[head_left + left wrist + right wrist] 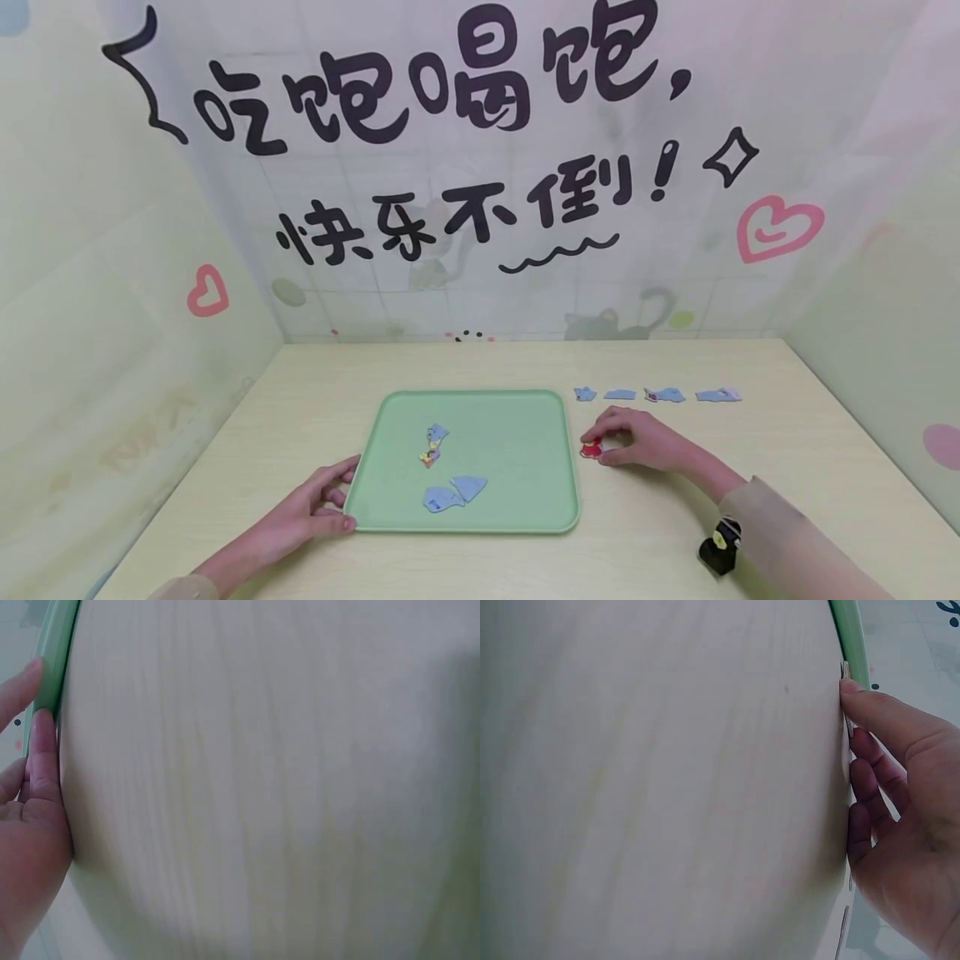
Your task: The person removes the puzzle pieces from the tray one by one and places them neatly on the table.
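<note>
My right hand (637, 437) pinches a small red puzzle piece (591, 449) between thumb and fingers, just right of the green tray (517, 517). In the right wrist view the fingers stay low at the table, and the thin edge of the piece (846, 671) shows by the thumb tip. Against the tray's left edge rests my left hand (311, 508), its thumb at the near corner. On the tray lie a small blue-and-yellow group of pieces (433, 433) and two pale blue pieces (470, 487) that touch or nearly touch.
Several flat pale blue pieces (664, 394) lie in a row at the back right of the wooden table (795, 467). A printed cloth wall (465, 292) stands behind the table, with cloth sides left and right. A black device (720, 546) sits at my right wrist.
</note>
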Motion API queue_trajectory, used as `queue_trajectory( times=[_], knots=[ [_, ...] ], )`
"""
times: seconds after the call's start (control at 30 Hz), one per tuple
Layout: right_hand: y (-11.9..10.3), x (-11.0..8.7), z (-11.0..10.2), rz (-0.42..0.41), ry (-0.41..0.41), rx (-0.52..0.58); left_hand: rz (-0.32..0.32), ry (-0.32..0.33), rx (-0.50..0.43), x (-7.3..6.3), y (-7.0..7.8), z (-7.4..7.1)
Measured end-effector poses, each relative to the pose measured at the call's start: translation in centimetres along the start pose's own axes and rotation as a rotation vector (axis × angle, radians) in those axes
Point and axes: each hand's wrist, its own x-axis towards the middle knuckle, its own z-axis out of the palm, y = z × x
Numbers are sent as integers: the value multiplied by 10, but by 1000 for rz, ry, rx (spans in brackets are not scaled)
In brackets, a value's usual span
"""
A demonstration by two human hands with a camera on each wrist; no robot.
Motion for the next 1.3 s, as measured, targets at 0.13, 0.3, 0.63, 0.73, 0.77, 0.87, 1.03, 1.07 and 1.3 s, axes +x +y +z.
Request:
queue_trajectory(
  times=[0.13, 0.3, 0.63, 0.73, 0.77, 0.87, 1.03, 1.07, 1.3],
  knots=[
    [1, 0, -1, 13, -22, -5, 4, -2, -6, 0, 1, 0],
    [0, 0, -3, 19, -48, -3, 10, -8, -13, 0, 1, 1],
    [0, -1, -4, 26, -64, -10, 9, -12, -13, 0, 3, 1],
    [0, -1, -5, 28, -66, -11, 11, -13, -14, 0, 4, 1],
    [0, -1, -5, 29, -67, -12, 11, -14, -14, 0, 5, 1],
    [-1, -2, -5, 29, -66, -15, 11, -13, -15, 0, 4, 0],
    [-3, -2, -4, 13, -47, -30, 15, -10, -11, 0, 3, 0],
    [-3, -2, -4, 9, -42, -38, 16, -10, -8, 0, 3, 0],
    [-16, 6, -8, 18, 21, -107, 5, -5, -6, -1, 3, 0]
  ],
)
